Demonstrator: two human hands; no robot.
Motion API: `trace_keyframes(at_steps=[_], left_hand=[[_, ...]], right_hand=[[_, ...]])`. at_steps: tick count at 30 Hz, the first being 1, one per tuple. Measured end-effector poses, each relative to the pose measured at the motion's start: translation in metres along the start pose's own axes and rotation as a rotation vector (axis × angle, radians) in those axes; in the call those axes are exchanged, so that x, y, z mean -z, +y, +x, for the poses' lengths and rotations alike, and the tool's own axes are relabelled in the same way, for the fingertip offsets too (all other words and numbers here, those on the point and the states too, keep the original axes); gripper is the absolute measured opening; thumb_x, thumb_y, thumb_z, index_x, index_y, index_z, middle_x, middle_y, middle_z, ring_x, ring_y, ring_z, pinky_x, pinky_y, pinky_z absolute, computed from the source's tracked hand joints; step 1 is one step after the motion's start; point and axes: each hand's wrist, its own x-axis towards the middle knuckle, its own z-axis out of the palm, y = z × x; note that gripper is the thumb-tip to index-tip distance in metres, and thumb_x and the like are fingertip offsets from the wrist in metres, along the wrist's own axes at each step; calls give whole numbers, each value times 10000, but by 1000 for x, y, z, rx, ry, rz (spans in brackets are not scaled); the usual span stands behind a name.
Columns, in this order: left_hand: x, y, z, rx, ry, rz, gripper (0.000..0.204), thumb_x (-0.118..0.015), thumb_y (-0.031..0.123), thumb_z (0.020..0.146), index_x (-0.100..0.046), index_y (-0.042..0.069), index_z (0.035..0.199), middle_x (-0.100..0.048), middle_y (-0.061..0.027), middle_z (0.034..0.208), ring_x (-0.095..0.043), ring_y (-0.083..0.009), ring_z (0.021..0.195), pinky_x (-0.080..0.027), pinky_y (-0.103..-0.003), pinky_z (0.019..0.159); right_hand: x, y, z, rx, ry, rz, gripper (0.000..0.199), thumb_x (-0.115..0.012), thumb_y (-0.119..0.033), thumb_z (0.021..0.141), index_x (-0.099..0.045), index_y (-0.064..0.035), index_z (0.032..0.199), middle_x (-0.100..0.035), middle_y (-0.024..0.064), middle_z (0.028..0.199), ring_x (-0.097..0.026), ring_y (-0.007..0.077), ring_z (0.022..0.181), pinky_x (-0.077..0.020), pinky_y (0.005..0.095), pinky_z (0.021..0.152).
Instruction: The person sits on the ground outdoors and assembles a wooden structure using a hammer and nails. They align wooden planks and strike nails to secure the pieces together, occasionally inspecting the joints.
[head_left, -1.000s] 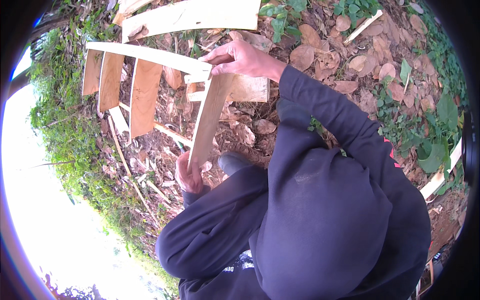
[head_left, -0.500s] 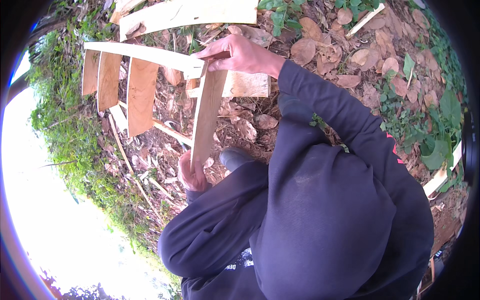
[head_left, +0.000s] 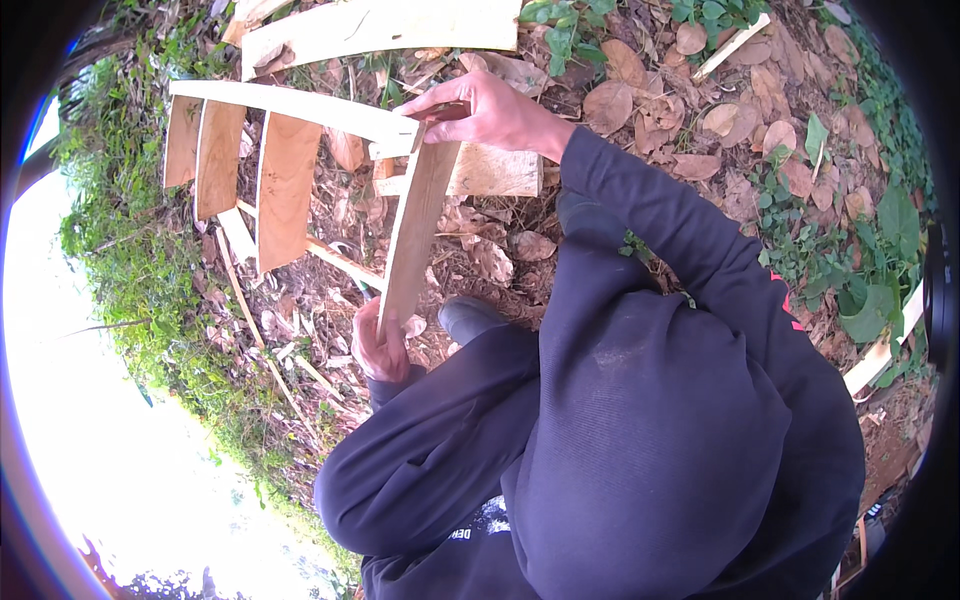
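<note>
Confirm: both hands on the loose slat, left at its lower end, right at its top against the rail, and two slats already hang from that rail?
Not quite. The head view shows three slats hanging from the rail, not two. The rest holds: left hand at the loose slat's lower end, right hand at its top.

The slat (head_left: 415, 235) is bare, unpainted wood, pale tan, matt, with a faint lengthwise grain; the left hand (head_left: 378, 345) grips its 6 o'clock end and the right hand (head_left: 490, 115) its 12 o'clock end. The rail (head_left: 300, 105) it meets is lighter wood, smooth-looking and matt. The three boards (head_left: 285, 190) hanging from the rail at 9 o'clock are warmer, orange-brown wood, dull, rough-sawn. The plank (head_left: 400, 25) at 12 o'clock is pale raw wood. The sleeves (head_left: 480, 420) are dark matt cloth, slightly fuzzy. The boot (head_left: 470, 315) looks like dark rubber with a slight sheen. The ground (head_left: 700, 120) is dry, papery leaves.
</note>
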Motion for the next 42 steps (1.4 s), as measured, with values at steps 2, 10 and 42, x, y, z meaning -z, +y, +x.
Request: trace_keyframes(at_steps=[2, 10, 42], left_hand=[[0, 8, 3, -1, -18, 21, 181, -600, 83, 964, -614, -22, 1111, -683, -166, 990, -685, -221, 808, -550, -341, 720], [8, 21, 13, 116, -34, 6, 197, -619, 84, 959, -609, -37, 1114, -679, -163, 983, -670, -185, 827, -561, -314, 692], [8, 25, 16, 12, -42, -13, 177, -592, 48, 958, -590, -34, 1115, -651, -172, 1050, -662, -183, 756, -538, -296, 630]], right_hand=[[1, 2, 0, 0, 0, 12, 393, -745, -93, 869, -675, -79, 1255, -706, 89, 1183, -655, 168, 1100, -494, 323, 1023], [6, 8, 3, 38, -30, 44, 350, -714, -104, 902, -678, -75, 1249, -706, 79, 1182, -645, 161, 1101, -489, 308, 1019], [8, 9, 1, 47, 19, -32, 273, -705, -96, 912, -711, -37, 1178, -740, 72, 1077, -678, 122, 996, -525, 271, 929]])
